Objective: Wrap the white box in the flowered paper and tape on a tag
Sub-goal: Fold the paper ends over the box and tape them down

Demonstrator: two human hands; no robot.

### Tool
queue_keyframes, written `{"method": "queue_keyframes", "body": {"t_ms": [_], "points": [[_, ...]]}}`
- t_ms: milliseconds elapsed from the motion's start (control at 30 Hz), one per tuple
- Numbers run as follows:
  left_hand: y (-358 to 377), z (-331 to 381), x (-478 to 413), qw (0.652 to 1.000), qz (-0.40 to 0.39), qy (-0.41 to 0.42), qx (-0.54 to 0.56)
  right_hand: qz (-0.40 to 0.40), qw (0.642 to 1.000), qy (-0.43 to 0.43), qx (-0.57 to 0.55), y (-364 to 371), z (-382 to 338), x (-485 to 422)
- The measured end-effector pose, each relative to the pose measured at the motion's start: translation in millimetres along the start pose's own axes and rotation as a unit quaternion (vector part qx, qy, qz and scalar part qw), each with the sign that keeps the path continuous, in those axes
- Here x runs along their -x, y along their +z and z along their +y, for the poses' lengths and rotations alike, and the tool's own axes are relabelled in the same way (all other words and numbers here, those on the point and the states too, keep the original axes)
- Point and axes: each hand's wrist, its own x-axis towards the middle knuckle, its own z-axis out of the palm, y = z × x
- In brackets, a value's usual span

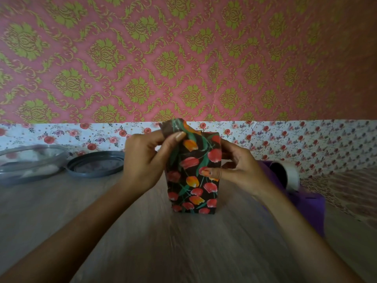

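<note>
While the box [192, 190] stands upright on the table [183, 246], left hand [142, 160] pinches the paper [173, 127] sticking up at 11 o'clock, right hand [238, 168] grips its 3 o'clock side. I'd crease that bit flat and tight before grabbing the tape [289, 174] off at 3.

Both forearms [114, 205] reach in from the near edge bare, with nothing worn on them as far up as I can see. The left hand [142, 160] is bare as well, its thumbnail [180, 136] rounded and glossy with a pale beige sheen. On the right hand [242, 170] the thumbnail [204, 171] carries patchy reddish-orange polish; blur softens the arms nearest me
</note>
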Motion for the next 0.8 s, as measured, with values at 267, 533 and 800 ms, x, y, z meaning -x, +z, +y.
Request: {"method": "queue_keyframes", "body": {"t_ms": [267,533,800], "points": [[3.8,6.5,-2.2,0.982,0.03,-0.158,0.099,0.007,0.999,-0.027,-0.03,7.8,1.0,5.7],[1.4,24.7,-13.9,0.989,0.005,-0.145,0.012,0.008,0.998,-0.023,-0.054,4.2,-3.3,14.3],[15.4,22.9,-36.4,0.99,-0.062,-0.125,0.007,0.128,0.976,-0.051,0.17,-1.1,-36.4,15.5]]}}
